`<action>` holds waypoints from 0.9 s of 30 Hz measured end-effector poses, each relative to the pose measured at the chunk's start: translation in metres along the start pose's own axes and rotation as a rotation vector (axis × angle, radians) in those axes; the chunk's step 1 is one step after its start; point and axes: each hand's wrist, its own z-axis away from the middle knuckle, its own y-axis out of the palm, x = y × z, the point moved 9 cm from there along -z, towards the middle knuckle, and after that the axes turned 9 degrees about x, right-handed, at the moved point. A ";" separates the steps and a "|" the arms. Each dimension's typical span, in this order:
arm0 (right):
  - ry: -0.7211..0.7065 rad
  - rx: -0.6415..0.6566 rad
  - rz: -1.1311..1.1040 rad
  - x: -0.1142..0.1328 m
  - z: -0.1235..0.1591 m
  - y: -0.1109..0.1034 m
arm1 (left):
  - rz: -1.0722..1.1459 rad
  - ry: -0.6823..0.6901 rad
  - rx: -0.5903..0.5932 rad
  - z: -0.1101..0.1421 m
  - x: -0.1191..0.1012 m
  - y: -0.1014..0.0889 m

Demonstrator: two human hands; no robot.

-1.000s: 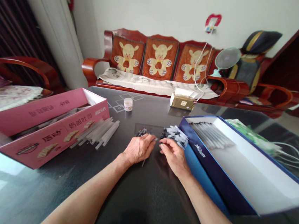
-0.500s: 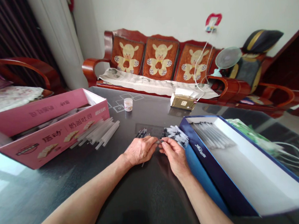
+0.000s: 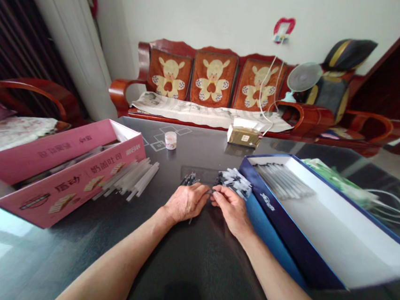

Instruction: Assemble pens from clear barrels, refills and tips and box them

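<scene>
Glossy black tabletop [image 3: 204,267], black-and-white plastic pieces [image 3: 234,182] beside right hand [image 3: 232,210]

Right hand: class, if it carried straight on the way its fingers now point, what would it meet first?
Probably the left hand, whose fingertips lie just ahead of the right hand, almost touching; depth is hard to judge from this view.

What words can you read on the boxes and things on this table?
"吐司" (it means toast), on the front of the pink box.
The other writing on the pink box: too blurred to read for sure.
White writing on the blue box: too blurred to read.
Label on the brown packet: too small to read.
</scene>
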 end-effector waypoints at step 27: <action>-0.036 0.044 0.383 0.021 0.003 0.006 | -0.144 0.082 -0.049 0.001 -0.010 -0.006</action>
